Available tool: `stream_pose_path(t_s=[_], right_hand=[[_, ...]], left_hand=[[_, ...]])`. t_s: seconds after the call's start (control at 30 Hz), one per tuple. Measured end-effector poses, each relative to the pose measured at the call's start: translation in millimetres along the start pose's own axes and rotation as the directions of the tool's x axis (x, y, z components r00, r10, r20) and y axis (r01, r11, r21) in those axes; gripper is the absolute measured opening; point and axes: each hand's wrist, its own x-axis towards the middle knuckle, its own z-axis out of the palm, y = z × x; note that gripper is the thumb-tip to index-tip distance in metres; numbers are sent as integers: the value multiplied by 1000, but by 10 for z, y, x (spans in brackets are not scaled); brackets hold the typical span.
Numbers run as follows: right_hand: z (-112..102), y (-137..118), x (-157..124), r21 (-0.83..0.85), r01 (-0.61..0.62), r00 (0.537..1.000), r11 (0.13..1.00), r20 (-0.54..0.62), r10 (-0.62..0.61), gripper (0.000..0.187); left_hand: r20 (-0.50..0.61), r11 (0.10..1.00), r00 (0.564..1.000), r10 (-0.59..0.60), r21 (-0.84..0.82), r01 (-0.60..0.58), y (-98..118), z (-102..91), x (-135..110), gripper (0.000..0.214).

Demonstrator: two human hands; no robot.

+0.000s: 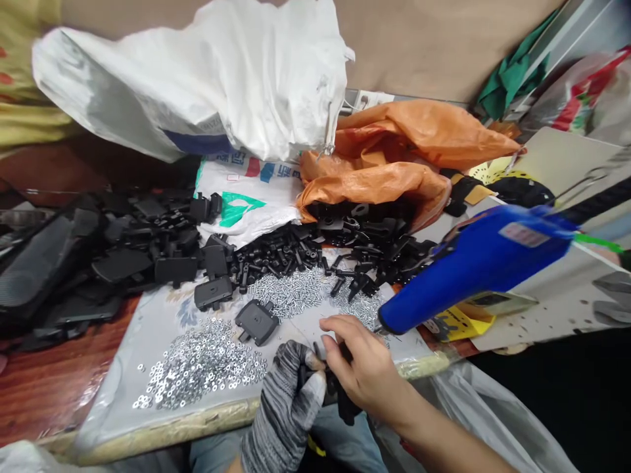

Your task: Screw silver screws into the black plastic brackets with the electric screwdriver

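Head view: two hands at work over loose heaps of small hardware.
A white woven sack [197, 79] and an orange woven sack [389, 157] slump at the far side of a flower-printed surface [162, 328], among matte black plastic brackets [256, 322] and stubby black pegs [276, 253]. A glossy blue power tool [478, 269] hangs just beside the bare right hand [365, 368]. Silver washers [200, 364] and fine screws [286, 292] lie scattered nearby. Near the front edge, the gray-gloved left hand [283, 410] and the right hand clench a black plastic piece [342, 401] between them.

Two hands [359, 368] — three sacks [374, 157], probably
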Motion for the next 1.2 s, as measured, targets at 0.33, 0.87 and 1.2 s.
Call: stream_pose_path(t_s=[0.33, 0.87, 1.2], right_hand=[[350, 435, 159, 141, -388, 902, 911, 262, 344, 24], [167, 59, 348, 194, 78, 908, 978, 391, -150, 27], [137, 76, 154, 515, -347, 870, 784, 489, 64, 38]], left_hand=[[107, 993, 990, -88, -66, 96, 37, -394, 45, 26], [-158, 961, 982, 105, 270, -60, -278, -291, 157, 27], [109, 984, 990, 83, 148, -99, -193, -470, -96, 39]])
